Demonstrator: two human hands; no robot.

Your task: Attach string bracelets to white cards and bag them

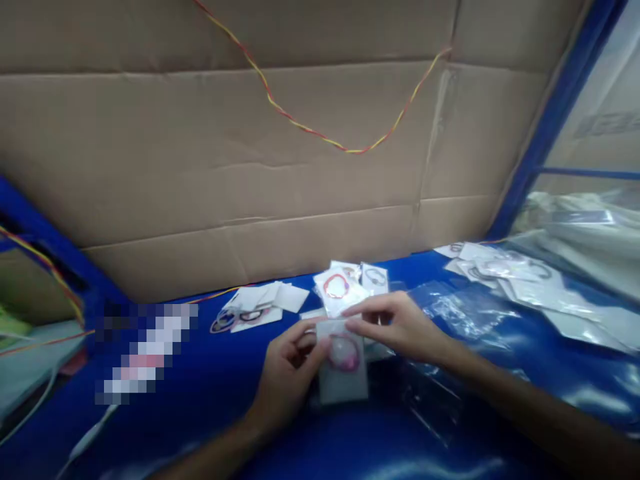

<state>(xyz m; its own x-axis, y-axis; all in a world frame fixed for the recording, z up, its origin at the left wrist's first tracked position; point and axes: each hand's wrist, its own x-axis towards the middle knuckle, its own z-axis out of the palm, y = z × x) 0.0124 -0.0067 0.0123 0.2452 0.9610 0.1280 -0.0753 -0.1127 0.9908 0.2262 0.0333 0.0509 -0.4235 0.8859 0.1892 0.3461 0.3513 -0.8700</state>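
A white card in a clear plastic bag (343, 387), with a pink bracelet (345, 353) on it, is held up in front of me. My left hand (290, 367) pinches its left edge between thumb and fingers. At its top edge, my right hand (393, 325) has thumb and fingers closed on the bag. Just behind lies a pile of bagged cards, the nearest one carrying a red bracelet (336, 287). Left of that pile, several white cards (267, 297) lie with dark bracelets (233, 319).
Clear empty bags (460, 310) lie on the blue table surface (210, 387) to the right. Beyond them is a heap of bagged cards (530, 280). A cardboard wall (300, 187) stands behind, with a red and yellow twisted wire (345, 148). Blue posts (555, 127) frame the sides.
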